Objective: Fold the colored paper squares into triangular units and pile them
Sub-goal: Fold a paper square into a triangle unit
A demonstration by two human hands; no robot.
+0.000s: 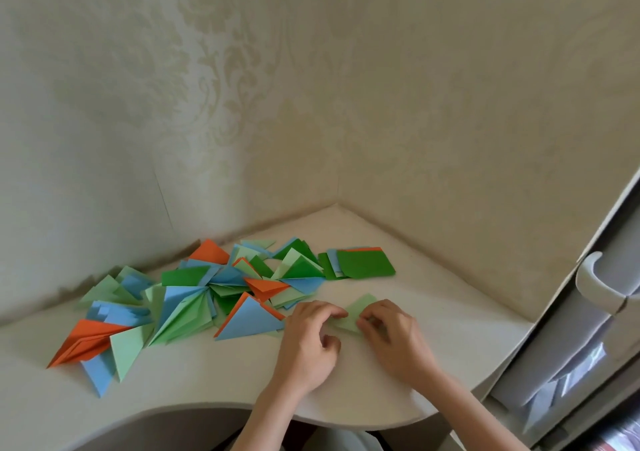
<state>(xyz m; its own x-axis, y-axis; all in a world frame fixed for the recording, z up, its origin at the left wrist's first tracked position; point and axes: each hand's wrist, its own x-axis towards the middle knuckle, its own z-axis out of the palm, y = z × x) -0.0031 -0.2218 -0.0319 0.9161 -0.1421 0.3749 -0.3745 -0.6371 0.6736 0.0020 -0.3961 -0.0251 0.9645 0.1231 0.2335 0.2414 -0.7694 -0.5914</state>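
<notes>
**Folding entry: one light green sheet in work**

Nearest: left hand (311, 333) and right hand (391, 329), fingers curled, pinching a light green square (358, 313) flat against the desk (433, 339), probably so the crease lands true. Left of them: pile of folded triangles (194, 298), dropped loose within reach. Farther right: stack of unfolded squares (363, 263), kept apart as supply.

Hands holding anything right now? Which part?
Both hands work one light green paper on the table: left hand pinches its left corner, right hand grips its lower right edge.
</notes>
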